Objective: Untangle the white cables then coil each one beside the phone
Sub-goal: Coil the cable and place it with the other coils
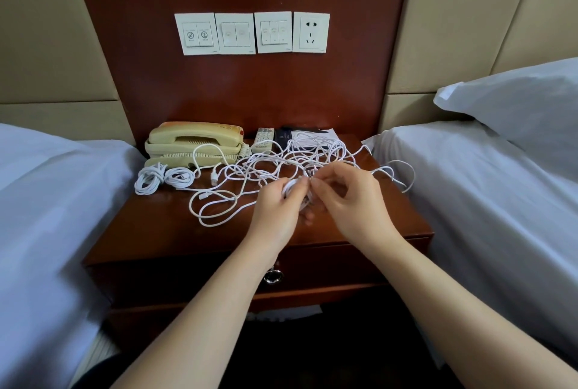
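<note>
The tabletop carries one phone, one remote and one dark booklet behind the tangled white cables. Two finished coils lie just in front of the phone. The left hand fingers grip a partial coil; the right hand fingers pinch a strand beside it.

Two coiled cables; one phone; one remote; four wall plates.

Pretty soft, even light, a bit dim, and the shadows are soft. Mild sheen on the wooden panel mid-frame and the nightstand top; bottom centre goes nearly black. Fisheye bends the edges. The white cables look slightly mushy.
</note>
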